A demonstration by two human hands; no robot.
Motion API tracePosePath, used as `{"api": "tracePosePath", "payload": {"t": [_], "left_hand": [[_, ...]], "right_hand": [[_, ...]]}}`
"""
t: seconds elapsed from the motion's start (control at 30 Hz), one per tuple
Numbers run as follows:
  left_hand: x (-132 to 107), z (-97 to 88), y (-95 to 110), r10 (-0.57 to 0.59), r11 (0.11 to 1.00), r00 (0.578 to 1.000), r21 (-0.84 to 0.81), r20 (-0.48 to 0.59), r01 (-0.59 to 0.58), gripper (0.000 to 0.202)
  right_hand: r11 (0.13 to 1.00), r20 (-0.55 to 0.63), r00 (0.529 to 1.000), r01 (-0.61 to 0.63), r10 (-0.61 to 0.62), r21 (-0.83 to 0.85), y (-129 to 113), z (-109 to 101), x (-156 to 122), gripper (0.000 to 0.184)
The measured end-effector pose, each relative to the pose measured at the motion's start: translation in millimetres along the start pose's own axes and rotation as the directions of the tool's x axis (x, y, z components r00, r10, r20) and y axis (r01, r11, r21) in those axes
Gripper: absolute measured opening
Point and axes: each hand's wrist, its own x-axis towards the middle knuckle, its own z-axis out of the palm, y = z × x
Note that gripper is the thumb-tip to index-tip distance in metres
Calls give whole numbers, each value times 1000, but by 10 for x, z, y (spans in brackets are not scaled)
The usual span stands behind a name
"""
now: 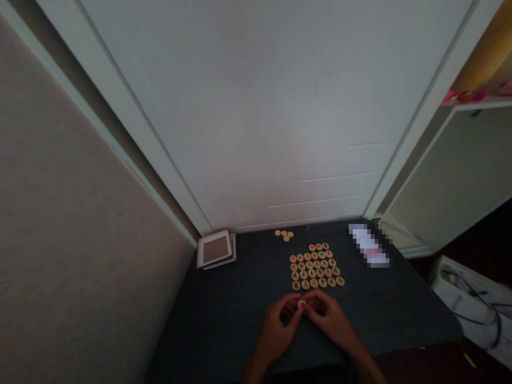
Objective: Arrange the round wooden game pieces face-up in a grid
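My left hand [279, 324] and my right hand [328, 316] meet over the near part of a dark table [224, 314]. Both pinch one small round wooden game piece [301, 304] between their fingertips. Just beyond them, several round wooden pieces with red and dark marks [316, 268] lie in neat rows on the table. A few more plain pieces [284, 234] sit in a small cluster near the table's far edge.
A flat brown box with a white border [216, 249] lies at the far left corner of the table. A blurred white object [368, 245] lies at the far right. A white wall panel rises behind the table. A white bag [472, 304] sits to the right.
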Motion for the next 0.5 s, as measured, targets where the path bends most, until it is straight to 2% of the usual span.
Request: {"api": "tracePosePath", "payload": {"t": [0.3,0.5], "left_hand": [[16,40,-86,-38,999,999,32,-29,39,25],[25,63,-89,-46,999,998,13,-31,46,25]], "right_hand": [[1000,6,1000,10,-10,-18,-81,34,-10,33],[995,-24,996,85,-86,-61,-87,74,-10,29]]}}
